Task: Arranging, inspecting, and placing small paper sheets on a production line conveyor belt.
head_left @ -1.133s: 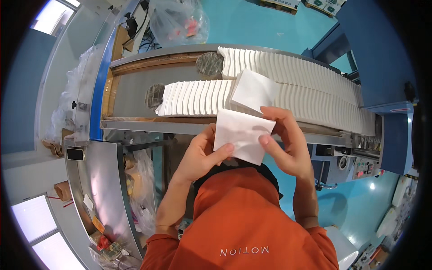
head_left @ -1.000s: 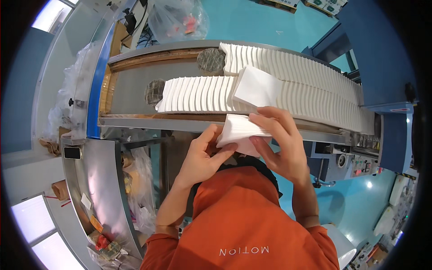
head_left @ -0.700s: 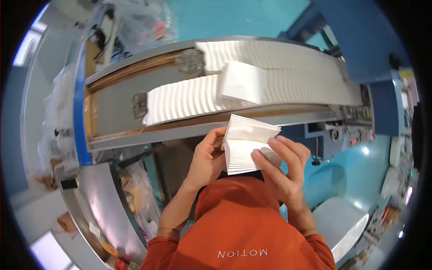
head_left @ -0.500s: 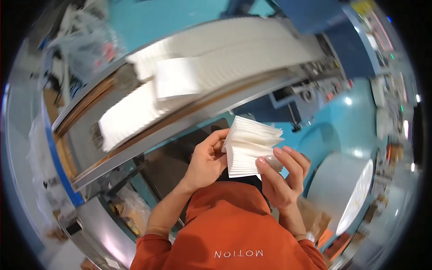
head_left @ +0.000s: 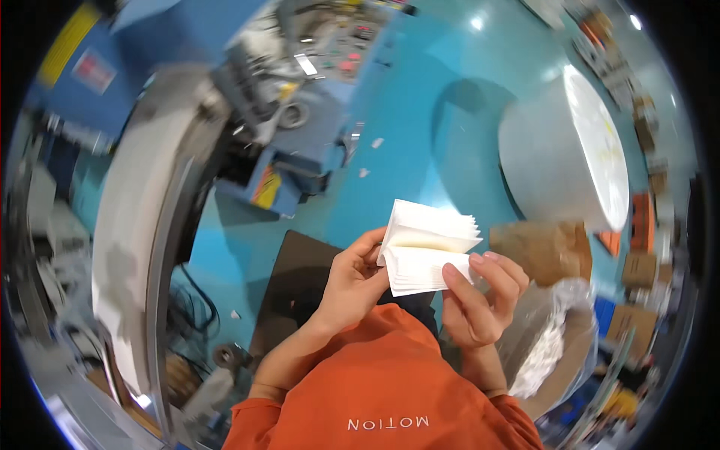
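Note:
A small stack of folded white paper napkins is held in front of my orange shirt, its folds fanned apart. My left hand grips the folded left side, thumb in front and fingers behind. At the lower right edge, the bent fingers of my right hand pinch some of the layers. A shallow gap shows between the upper and lower layers.
On the left runs a metal-edged conveyor with a long white row on it. A blue machine stands ahead. At right are a large white roll, a brown paper bag and a plastic-lined carton with white paper inside.
My view has swung right, away from the conveyor and toward the big roll and the carton. Both hands still hold the napkins, whose layers now lie a little differently.

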Demonstrator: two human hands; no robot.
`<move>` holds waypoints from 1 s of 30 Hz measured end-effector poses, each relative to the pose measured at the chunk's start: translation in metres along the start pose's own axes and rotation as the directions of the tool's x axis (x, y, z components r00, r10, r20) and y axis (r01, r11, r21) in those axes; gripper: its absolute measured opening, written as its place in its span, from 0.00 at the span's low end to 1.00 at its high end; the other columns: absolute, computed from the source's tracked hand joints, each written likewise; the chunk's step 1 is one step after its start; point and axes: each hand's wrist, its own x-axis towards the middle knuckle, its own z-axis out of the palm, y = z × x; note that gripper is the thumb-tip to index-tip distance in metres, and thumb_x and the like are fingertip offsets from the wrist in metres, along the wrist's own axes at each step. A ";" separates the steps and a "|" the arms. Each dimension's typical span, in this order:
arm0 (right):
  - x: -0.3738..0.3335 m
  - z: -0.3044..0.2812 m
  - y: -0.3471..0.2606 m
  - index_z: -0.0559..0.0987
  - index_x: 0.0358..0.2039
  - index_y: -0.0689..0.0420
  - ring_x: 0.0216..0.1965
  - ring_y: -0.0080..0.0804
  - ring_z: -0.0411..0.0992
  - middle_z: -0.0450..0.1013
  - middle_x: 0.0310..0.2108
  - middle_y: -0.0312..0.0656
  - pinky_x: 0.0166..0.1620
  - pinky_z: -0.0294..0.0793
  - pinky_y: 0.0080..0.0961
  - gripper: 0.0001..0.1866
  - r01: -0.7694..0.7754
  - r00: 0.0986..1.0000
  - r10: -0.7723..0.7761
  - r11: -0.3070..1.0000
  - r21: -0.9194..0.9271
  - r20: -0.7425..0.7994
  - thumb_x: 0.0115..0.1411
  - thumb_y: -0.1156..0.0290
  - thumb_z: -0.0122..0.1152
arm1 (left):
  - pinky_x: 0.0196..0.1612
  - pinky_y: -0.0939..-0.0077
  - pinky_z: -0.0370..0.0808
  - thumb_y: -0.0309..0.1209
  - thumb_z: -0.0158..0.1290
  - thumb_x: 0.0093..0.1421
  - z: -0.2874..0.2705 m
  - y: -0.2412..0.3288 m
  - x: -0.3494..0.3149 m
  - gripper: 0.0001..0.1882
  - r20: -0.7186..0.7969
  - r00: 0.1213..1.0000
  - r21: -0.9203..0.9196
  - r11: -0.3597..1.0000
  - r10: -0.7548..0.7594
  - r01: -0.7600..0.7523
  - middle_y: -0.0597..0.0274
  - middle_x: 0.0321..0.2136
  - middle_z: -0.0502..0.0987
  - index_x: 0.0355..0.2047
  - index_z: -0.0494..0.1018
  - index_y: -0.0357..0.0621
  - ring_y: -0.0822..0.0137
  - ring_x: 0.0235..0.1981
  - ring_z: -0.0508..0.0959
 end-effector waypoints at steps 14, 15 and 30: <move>0.023 -0.011 0.218 0.82 0.32 0.52 0.45 0.38 0.70 0.75 0.46 0.40 0.41 0.67 0.30 0.15 -0.269 0.961 0.253 0.950 -0.161 -0.111 0.42 0.82 0.67 | 0.50 0.80 0.73 0.18 0.52 0.63 0.121 -0.065 0.220 0.24 0.162 0.965 0.163 0.970 -0.205 0.179 0.59 0.46 0.78 0.59 0.62 0.31 0.74 0.46 0.77; 0.032 -0.002 0.233 0.81 0.31 0.52 0.47 0.39 0.70 0.75 0.47 0.40 0.42 0.66 0.30 0.14 -0.260 0.964 0.247 0.954 -0.149 -0.101 0.42 0.81 0.67 | 0.50 0.79 0.73 0.18 0.52 0.62 0.121 -0.064 0.236 0.25 0.143 0.974 0.134 0.978 -0.176 0.157 0.59 0.46 0.78 0.59 0.62 0.31 0.74 0.46 0.77; 0.295 0.236 0.389 0.81 0.36 0.52 0.45 0.39 0.69 0.75 0.47 0.38 0.43 0.68 0.30 0.18 0.176 0.980 -0.200 0.798 0.577 -0.023 0.42 0.81 0.70 | 0.29 0.85 0.70 0.19 0.56 0.57 0.086 0.075 0.440 0.25 -0.625 0.677 0.251 0.921 0.389 -0.297 0.63 0.37 0.80 0.56 0.67 0.35 0.76 0.31 0.79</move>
